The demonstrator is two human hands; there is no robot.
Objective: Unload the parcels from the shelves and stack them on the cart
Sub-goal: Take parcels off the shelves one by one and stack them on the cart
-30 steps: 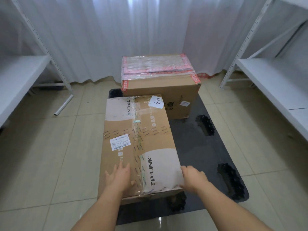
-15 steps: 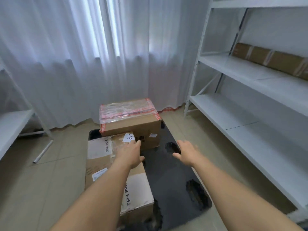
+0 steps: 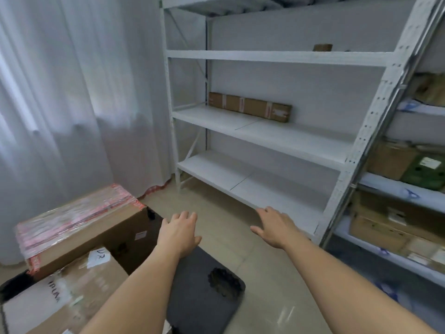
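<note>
Head view: tiled floor, white shelving, curtain, black cart

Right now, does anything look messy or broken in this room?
Nothing looks broken or spilled. The two boxes on the black cart are a bit untidy: the TP-LINK box sits askew beside the red-taped box. One long thin parcel lies alone at the back of the white shelf. Both hands are free.

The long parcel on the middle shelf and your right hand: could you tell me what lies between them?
In the head view, only the bare lower shelf board lies between the long parcel and the right hand.
</note>
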